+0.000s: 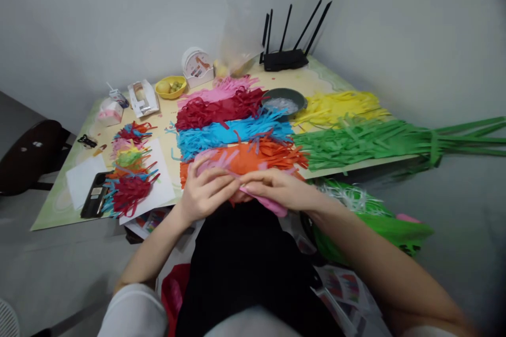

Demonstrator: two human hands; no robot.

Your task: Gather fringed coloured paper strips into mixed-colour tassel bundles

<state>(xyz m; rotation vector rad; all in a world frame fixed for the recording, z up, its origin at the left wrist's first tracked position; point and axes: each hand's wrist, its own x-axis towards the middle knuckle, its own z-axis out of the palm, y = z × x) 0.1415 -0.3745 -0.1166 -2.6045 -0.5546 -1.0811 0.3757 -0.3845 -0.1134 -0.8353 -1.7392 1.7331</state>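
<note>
Both hands meet at the table's near edge on pink fringed paper (272, 206). My left hand (207, 189) has its fingers closed on this paper, and my right hand (276, 189) pinches it from the other side. Part of the paper is hidden under the fingers. Just beyond lies orange fringed paper (245, 158), then blue (209, 138), dark red (221, 108) and another pink fringed paper (215, 95) in rows. Off to the right are yellow fringed paper (343, 108) and green fringed paper (356, 142), whose tied strips hang past the table edge.
A dark bowl (302, 101) with clear contents stands among the papers. At left, a multicoloured fringe bundle (130, 187) lies near a black device (91, 200). Behind are a yellow fruit basket (169, 95) and a black router (285, 60). A green bag (383, 231) sits below the right edge.
</note>
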